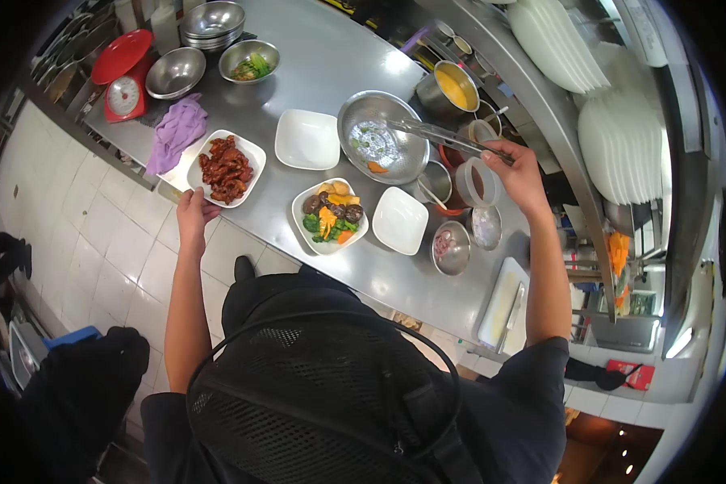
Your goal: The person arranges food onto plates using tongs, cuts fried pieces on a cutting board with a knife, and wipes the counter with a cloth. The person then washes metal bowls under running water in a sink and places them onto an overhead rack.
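Note:
My left hand is at the near edge of a white bowl of glazed reddish-brown meat, its fingers closed against the rim. In my right hand are metal tongs, whose tips reach over a large steel bowl with some green bits and an orange piece inside. Between my hands stands a white bowl of mushrooms, broccoli and carrot. Two white bowls with nothing in them, one behind and one to its right, are close by.
A red scale, steel bowls and a purple cloth lie at the left. Containers, a pot of yellow liquid and a cutting board with a knife are right. Plates fill a shelf above. Someone's dark clothing shows lower left.

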Motion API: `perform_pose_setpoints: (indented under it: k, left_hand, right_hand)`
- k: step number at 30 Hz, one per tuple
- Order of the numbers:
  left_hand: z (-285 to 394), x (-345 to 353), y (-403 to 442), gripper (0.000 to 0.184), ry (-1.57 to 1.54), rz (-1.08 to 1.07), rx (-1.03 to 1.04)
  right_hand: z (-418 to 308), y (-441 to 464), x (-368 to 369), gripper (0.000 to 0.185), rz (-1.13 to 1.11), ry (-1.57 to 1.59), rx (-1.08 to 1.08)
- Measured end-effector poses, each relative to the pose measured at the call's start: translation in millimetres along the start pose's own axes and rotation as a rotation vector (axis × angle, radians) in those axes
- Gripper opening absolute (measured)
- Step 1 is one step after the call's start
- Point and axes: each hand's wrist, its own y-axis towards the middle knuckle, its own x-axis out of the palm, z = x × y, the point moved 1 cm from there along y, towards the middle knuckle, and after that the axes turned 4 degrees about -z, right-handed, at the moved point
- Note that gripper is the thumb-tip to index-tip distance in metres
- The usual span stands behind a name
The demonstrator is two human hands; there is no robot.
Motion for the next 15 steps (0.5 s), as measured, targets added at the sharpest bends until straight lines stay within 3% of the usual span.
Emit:
perform_pose_setpoints:
  k: [5, 7, 10, 15]
  left_hand:
    - [-2.7, -2.8, 2.0, 0.028, -0.006, -0.062, -0.01]
    - [-3.3, -2.9, 2.9, 0.029, -0.024, -0.024, -0.015]
    - [-4.1, -3.8, 4.6, 0.029, -0.03, -0.044, -0.023]
    - [-14.1, -10.4, 4.9, 0.035, -0.109, -0.066, -0.04]
  right_hand:
    - [16.0, -21.5, -0.7, 0.024, -0.111, -0.145, 0.088]
    - [24.2, -24.8, 16.4, 0.027, -0.075, -0.343, -0.053]
    - [37.9, -12.4, 26.1, 0.028, -0.146, -0.437, 0.019]
    - [43.1, 24.9, 27.9, 0.025, -0.243, -0.4, 0.086]
